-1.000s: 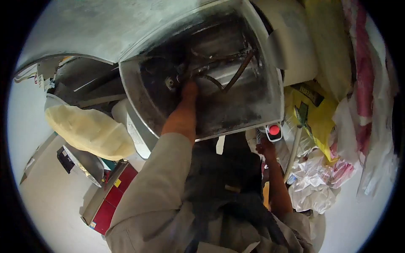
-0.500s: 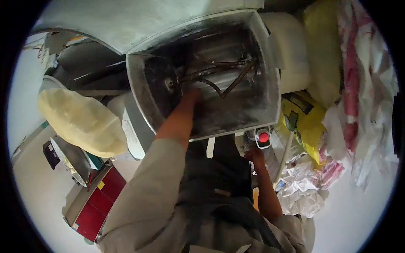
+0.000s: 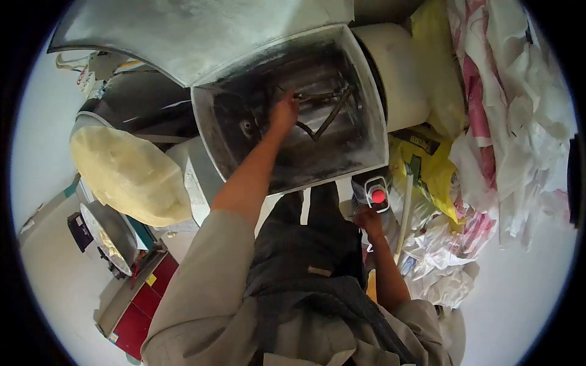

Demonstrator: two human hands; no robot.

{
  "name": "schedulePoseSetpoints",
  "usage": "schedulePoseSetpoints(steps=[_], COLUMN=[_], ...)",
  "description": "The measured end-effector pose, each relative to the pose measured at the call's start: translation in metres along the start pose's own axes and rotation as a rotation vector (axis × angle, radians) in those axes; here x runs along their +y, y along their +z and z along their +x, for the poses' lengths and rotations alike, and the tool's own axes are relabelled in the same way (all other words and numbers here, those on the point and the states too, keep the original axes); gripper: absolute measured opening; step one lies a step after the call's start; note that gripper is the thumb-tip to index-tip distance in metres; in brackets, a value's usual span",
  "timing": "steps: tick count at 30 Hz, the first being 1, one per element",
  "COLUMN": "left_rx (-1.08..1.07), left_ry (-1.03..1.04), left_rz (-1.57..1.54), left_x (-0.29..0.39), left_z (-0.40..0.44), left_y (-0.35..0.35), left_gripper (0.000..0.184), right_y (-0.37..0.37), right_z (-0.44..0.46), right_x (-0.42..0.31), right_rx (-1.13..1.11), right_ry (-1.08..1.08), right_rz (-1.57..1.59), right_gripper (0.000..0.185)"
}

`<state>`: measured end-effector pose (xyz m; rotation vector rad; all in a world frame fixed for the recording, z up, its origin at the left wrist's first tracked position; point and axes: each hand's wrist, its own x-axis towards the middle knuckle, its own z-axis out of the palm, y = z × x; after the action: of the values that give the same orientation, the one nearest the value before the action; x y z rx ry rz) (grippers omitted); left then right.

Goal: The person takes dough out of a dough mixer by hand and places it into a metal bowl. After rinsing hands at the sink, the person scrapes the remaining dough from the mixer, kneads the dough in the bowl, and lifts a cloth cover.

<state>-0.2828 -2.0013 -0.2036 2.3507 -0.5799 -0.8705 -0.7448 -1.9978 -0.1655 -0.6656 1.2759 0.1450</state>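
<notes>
Inside a deep metal tub [image 3: 357, 160] with dark, smudged walls, my left hand [image 3: 285, 111] is over the bent dark metal bar [image 3: 329, 116]. Its fingers look curled together; anything in them is too small or hidden to make out. A round fitting [image 3: 246, 125] shows on the tub's left wall. Outside the tub, below its right front corner, my right hand [image 3: 368, 221] is beside a white-rimmed container with a red cap [image 3: 378, 196]. Those fingers look bent, and what they hold, if anything, cannot be made out.
The raised metal lid [image 3: 244, 30] stands behind the tub. To the left are a cream-covered bulky item [image 3: 125, 177], a metal pan [image 3: 110, 235] and a red cabinet [image 3: 146, 302]. A pale barrel [image 3: 397, 73], yellow bag [image 3: 430, 177], stick [image 3: 404, 213] and plastic sheets [image 3: 519, 122] lie right.
My left hand has moved upward in the tub, from near the floor to over the bar. My right hand stays by the red cap. The view has shifted, so the tub appears lower.
</notes>
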Motion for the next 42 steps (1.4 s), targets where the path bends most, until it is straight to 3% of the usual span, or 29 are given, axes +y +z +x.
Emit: schedulePoseSetpoints(steps=[1, 3, 6, 10, 13, 15, 16, 17, 19, 20, 21, 22, 23, 24, 25, 27, 31, 34, 36, 37, 38, 40, 41, 42], left_rx=[-0.005, 0.188, 0.18, 0.163, 0.071, -0.015, -0.007, -0.06, -0.1, -0.145, -0.191, -0.182, -0.204, -0.223, -0.204, -0.251, -0.065, 0.014, 0.214, 0.152, 0.17, 0.386, 0.402, 0.489], left_ry=[-0.001, 0.152, 0.081, 0.111, 0.056, 0.252, 0.247, 0.175, 0.107, -0.018, -0.141, -0.135, -0.133, -0.125, -0.116, 0.028, -0.001, 0.09, -0.025, 0.142, 0.18, -0.114, 0.045, 0.048], left_rz=[0.002, 0.079, 0.136, 0.155, 0.081, 0.152, 0.147, -0.011, -0.174, -0.448, -0.723, -0.729, -0.954, -1.181, -1.19, -1.613, -1.924, -2.127, -2.163, -2.161, -2.165, -2.034, -1.993, -1.92], left_x=[-0.003, 0.0, 0.014, 0.024, 0.021, 0.016, 0.013, 0.01, 0.019, 0.04, 0.055, 0.058, 0.057, 0.053, 0.049, 0.031, -0.009, -0.069, -0.108, -0.146, -0.168, -0.212, -0.242, -0.26], left_z=[0.0, -0.003, -0.012, -0.02, -0.031, -0.038, -0.042, -0.048, -0.064, -0.082, -0.101, -0.118, -0.136, -0.154, -0.175, -0.221, -0.329, -0.415, -0.476, -0.5, -0.53, -0.598, -0.621, -0.651], left_y=[0.009, 0.022, 0.019, 0.006, 0.001, -0.006, -0.006, -0.006, -0.025, -0.048, -0.068, -0.083, -0.098, -0.113, -0.125, -0.148, -0.19, -0.207, -0.218, -0.214, -0.222, -0.245, -0.247, -0.26], left_gripper=[0.041, 0.042, 0.04, 0.035, 0.034, 0.032, 0.032, 0.031, 0.03, 0.029, 0.028, 0.028, 0.027, 0.027, 0.027, 0.038, 0.058, 0.062, 0.064, 0.064, 0.064, 0.059, 0.054, 0.049], right_y=[0.0, -0.002, 0.0, -0.006, -0.006, 0.003, -0.004, -0.011, -0.053, -0.065, -0.069, -0.072, -0.074, -0.073, -0.069, -0.063, -0.039, -0.024, -0.014, -0.011, 0.002, 0.043, 0.046, 0.067], right_z=[-0.001, -0.007, -0.004, 0.001, 0.009, 0.01, 0.021, 0.033, 0.092, 0.116, 0.127, 0.137, 0.148, 0.152, 0.152, 0.149, 0.122, 0.099, 0.082, 0.073, 0.06, -0.003, -0.017, -0.032], right_x=[0.001, 0.006, 0.007, -0.001, -0.019, -0.032, -0.027, -0.019, 0.035, 0.053, 0.058, 0.061, 0.065, 0.064, 0.06, 0.047, 0.014, 0.012, 0.025, 0.035, 0.047, 0.09, 0.113, 0.134], right_rx=[0.002, 0.1, 0.199, 0.155, 0.034, 0.031, 0.018, -0.006, -0.027, -0.009, -0.021, -0.033, -0.032, -0.04, -0.047, -0.138, -0.285, -0.325, -0.371, -0.388, -0.403, -0.298, -0.426, -0.384], right_ry=[0.003, -0.005, 0.037, 0.03, -0.062, -0.051, -0.064, -0.116, -0.462, -0.615, -0.656, -0.697, -0.741, -0.771, -0.801, -0.812, -0.757, -0.682, -0.759, -0.849, -0.8, 0.041, -0.348, -0.417], right_rz=[0.003, -0.068, -0.053, -0.116, -0.388, -0.265, -0.309, -0.376, -0.802, -0.916, -0.929, -0.942, -0.937, -0.941, -0.945, -1.185, -1.466, -1.592, -1.896, -2.109, -2.11, -0.538, -1.143, -1.284], right_gripper=[0.021, 0.021, 0.021, 0.017, 0.014, 0.022, 0.022, 0.022, 0.023, 0.023, 0.023, 0.023, 0.023, 0.023, 0.023, 0.02, 0.019, 0.02, 0.021, 0.021, 0.022, 0.022, 0.022, 0.023])
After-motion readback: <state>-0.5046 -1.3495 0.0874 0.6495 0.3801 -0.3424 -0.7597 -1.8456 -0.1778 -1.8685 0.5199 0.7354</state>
